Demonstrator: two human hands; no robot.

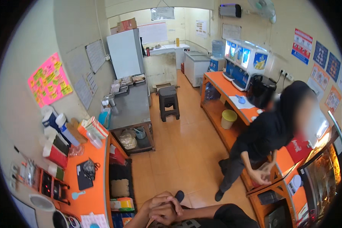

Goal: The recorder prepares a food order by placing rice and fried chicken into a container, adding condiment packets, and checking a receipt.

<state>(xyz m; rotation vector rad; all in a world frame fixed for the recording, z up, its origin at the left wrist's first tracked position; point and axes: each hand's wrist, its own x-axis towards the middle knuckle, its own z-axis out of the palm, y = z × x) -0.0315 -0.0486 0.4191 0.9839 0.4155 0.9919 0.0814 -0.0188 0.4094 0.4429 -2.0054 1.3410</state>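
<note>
At the lower edge, my left hand (158, 202) and my right hand (166, 216) are clasped together in front of my body. Their fingers are folded over each other, and some fingers are hidden in the overlap. No tool or other object shows between them. The orange counter (93, 167) to my left is the nearest work surface. On it lie a black tray (83, 181) with a dark crumpled plastic bag (89, 168), scissors (97, 166) and a light blue scoop (77, 195).
A person in dark clothes (264, 131) stands at the right beside the orange workbench (231, 106) and a lit glass display case (321, 178). A black stool (168, 103) stands on the tiled floor (174, 155). Farther back are a metal table (131, 104), a fridge (125, 53) and a chest freezer (197, 68).
</note>
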